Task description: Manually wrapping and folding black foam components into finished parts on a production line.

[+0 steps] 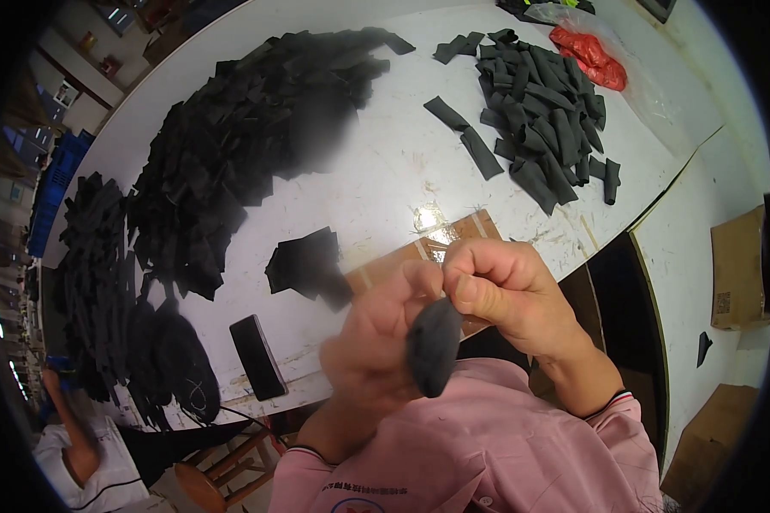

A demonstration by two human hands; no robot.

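In front of my chest I hold a small dark grey fabric piece (434,349), rounded and hanging down. My left hand (370,329), partly smeared by motion, is closed on its upper left side. The thumb and fingers of my right hand (518,295) pinch close together at its top end. Beneath my hands lies a flat brown cardboard piece (385,263) with shiny tape. Left of it sits a small stack of flat black fabric pieces (304,261). Farther right on the white table (385,179) is a heap of dark fabric tubes (547,111).
A large heap of flat black pieces (222,128) covers the table's left part, with long dark strips (94,274) beside it. A black phone (257,357) lies near the front edge. A red bag (589,58) is far right; cardboard boxes (737,269) stand right. Another person's arm (73,427) shows lower left.
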